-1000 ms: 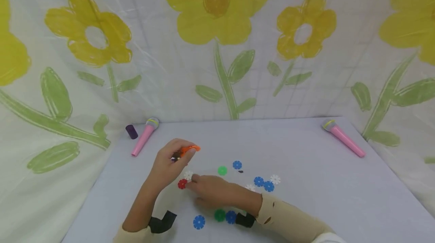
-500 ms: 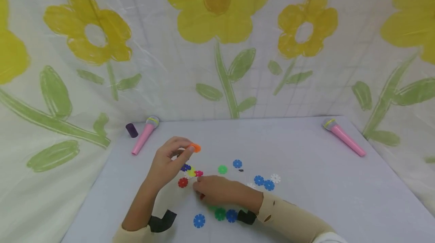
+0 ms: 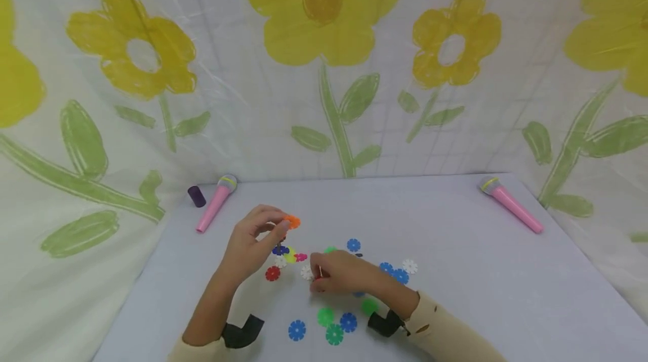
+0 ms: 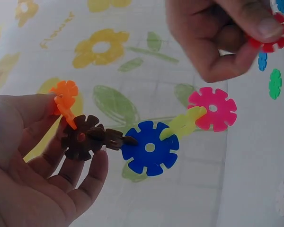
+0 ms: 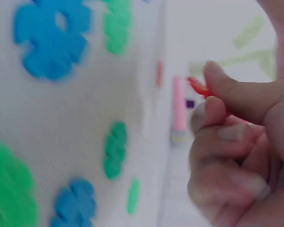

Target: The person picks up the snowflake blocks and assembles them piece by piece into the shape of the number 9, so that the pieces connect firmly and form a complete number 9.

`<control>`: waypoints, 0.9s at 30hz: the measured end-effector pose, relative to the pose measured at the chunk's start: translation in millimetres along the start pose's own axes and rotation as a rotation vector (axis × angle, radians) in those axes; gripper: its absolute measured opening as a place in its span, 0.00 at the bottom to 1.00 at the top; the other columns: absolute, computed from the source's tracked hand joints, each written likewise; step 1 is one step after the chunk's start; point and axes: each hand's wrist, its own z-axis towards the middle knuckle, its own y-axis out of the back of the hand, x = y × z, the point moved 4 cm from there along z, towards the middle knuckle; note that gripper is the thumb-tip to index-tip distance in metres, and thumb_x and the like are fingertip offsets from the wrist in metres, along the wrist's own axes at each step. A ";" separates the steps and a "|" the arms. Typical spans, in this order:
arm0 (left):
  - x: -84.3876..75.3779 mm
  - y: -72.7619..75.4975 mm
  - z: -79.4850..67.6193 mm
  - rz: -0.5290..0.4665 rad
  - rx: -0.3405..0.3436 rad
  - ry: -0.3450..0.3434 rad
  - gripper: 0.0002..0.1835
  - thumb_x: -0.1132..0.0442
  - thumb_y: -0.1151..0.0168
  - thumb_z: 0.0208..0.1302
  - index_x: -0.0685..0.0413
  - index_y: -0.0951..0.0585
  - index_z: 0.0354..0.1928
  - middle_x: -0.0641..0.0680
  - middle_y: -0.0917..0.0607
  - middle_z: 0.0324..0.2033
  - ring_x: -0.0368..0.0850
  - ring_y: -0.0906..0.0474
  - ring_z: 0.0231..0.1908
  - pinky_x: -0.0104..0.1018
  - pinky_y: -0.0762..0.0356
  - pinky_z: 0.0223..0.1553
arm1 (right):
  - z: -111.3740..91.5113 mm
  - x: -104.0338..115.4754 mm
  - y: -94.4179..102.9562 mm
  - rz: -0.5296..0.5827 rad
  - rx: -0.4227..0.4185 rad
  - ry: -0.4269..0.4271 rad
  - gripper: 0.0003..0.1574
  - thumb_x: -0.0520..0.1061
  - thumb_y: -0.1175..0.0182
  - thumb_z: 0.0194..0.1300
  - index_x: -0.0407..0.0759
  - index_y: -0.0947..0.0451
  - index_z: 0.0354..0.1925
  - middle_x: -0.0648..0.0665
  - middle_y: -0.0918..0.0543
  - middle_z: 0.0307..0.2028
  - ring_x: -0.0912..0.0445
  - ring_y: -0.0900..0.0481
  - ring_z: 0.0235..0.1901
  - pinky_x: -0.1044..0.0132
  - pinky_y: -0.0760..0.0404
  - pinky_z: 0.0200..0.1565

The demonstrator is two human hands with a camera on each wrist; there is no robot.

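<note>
My left hand point(image 3: 253, 244) pinches an orange notched disc point(image 4: 65, 97) at one end of a chain of slotted plastic discs, held above the table. In the left wrist view, brown discs point(image 4: 80, 138), a blue disc point(image 4: 143, 153), a yellow disc point(image 4: 183, 124) and a pink disc point(image 4: 217, 109) follow in the chain, fitted together by their slots. To the right of the chain and apart from it, my right hand point(image 3: 346, 273) pinches a loose red notched disc point(image 4: 278, 41) between thumb and index finger. Its fingers partly cover that disc.
Loose discs lie on the white table: red point(image 3: 272, 273), white point(image 3: 306, 272), blue point(image 3: 297, 330), green point(image 3: 334, 334) and others. Pink toy microphones point(image 3: 215, 204) lie at the back left and right, with a dark purple cylinder point(image 3: 196, 196). A flowered sheet point(image 3: 324, 98) hangs behind.
My right hand has moved right from beside the chain, with the red disc in its fingers, uncovering a white disc. More of the chain shows below my left hand, which has hardly moved.
</note>
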 end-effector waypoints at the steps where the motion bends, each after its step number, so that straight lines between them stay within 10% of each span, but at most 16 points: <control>1: 0.6 -1.1 -0.3 0.008 0.000 -0.010 0.06 0.69 0.34 0.67 0.50 0.14 0.42 0.46 0.18 0.41 0.43 0.21 0.44 0.35 0.19 0.47 | -2.3 -0.6 7.7 0.052 -0.036 0.044 0.09 0.47 0.33 0.68 0.54 0.26 0.37 0.58 0.22 0.26 0.63 0.27 0.25 0.71 0.23 0.30; 11: -4.8 -18.0 -0.8 0.068 0.058 -0.098 0.07 0.65 0.32 0.66 0.46 0.14 0.43 0.42 0.18 0.41 0.40 0.21 0.43 0.37 0.17 0.45 | -32.9 17.2 63.4 0.721 -0.335 0.263 0.17 0.38 0.39 0.71 0.38 0.30 0.56 0.39 0.23 0.24 0.50 0.29 0.16 0.65 0.23 0.21; 27: -14.7 -30.1 -5.2 0.169 0.020 -0.195 0.10 0.73 0.27 0.57 0.53 0.13 0.39 0.41 0.19 0.32 0.36 0.22 0.33 0.30 0.18 0.35 | -38.8 21.1 64.8 0.743 -0.338 0.338 0.11 0.35 0.42 0.72 0.34 0.20 0.51 0.29 0.23 0.24 0.52 0.27 0.16 0.68 0.23 0.21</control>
